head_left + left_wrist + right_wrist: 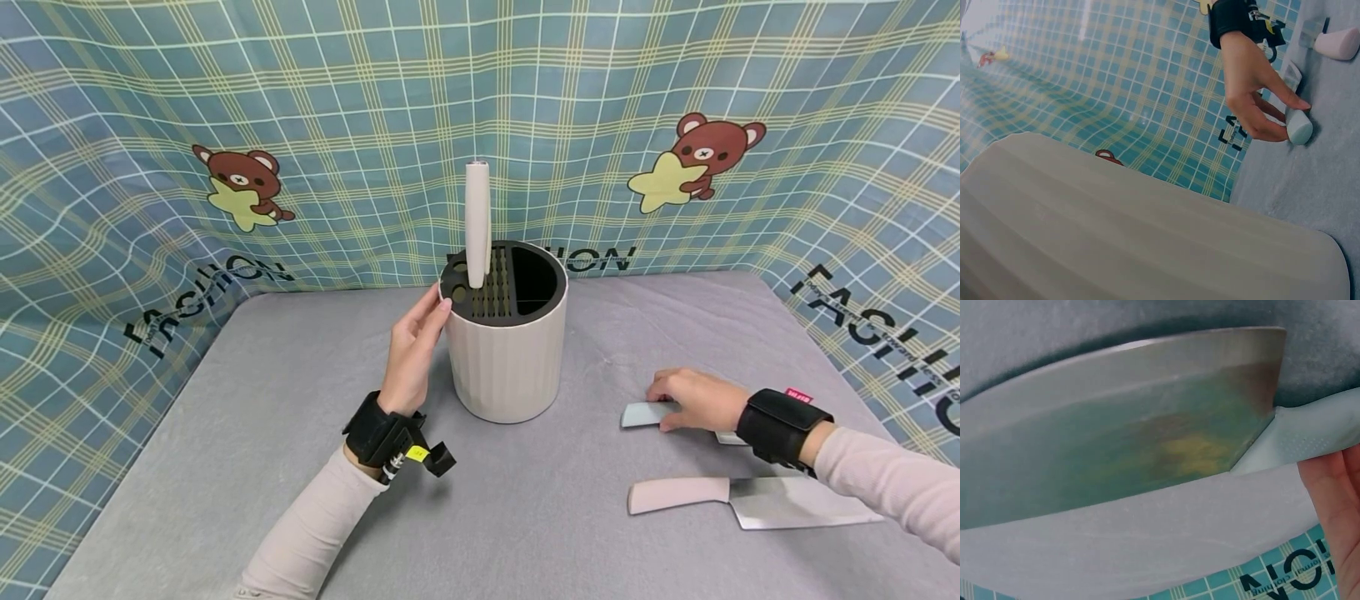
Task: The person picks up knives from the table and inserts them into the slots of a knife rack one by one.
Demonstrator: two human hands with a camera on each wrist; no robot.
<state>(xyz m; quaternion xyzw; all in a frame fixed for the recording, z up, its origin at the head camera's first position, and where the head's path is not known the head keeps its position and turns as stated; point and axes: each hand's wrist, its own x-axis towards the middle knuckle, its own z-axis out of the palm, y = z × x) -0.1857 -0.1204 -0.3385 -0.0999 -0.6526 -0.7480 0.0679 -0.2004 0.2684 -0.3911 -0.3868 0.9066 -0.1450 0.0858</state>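
In the head view, my left hand (411, 358) rests against the left side of a ribbed off-white knife holder (506, 367), thumb near its dark rim. A pale handle (477, 221) stands upright in the slotted top; whatever is below it is hidden inside. To the right, my right hand (693, 398) pinches the pale blue-green handle of a kitchen knife (641, 414) lying on the table. The right wrist view shows its broad blade (1129, 431) flat against the cloth. Thumb and fingers straddle the handle (1299, 128) in the left wrist view.
A cleaver (795, 504) with a pinkish handle lies nearer the front, below my right hand, partly under the right sleeve. Grey cloth (525, 517) covers the table. A plaid curtain (360, 125) with bear prints hangs behind and along both sides.
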